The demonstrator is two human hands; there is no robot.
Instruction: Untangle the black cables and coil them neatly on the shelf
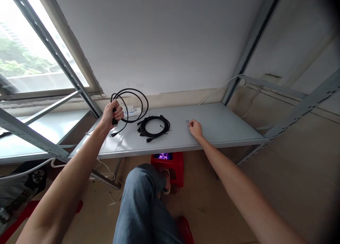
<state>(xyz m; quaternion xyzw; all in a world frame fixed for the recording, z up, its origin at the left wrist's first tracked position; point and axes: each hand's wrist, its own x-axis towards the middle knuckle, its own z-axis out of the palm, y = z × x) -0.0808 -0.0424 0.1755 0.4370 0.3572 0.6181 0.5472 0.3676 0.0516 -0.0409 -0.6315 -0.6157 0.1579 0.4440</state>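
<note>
My left hand (113, 112) is closed around a loosely looped black cable (147, 104), raised over the left part of the grey shelf. A black plug end sticks out below my fist, and another connector (113, 134) dangles at the shelf's front left. Between my hands lies a round bundle of coiled black cables (164, 130), with several plug ends poking out. My right hand (196, 129) rests low over the shelf to the right of that bundle, fingers pinched at a small, thin, dark curled tie (187, 121). The fingertips partly hide this tie.
A white power strip (135, 111) sits against the wall behind the looped cable. Metal uprights (240, 65) frame the grey shelf (225, 130). Below it, a lit phone (164, 156) lies on a red stool (179, 169). White wires run along the wall and floor.
</note>
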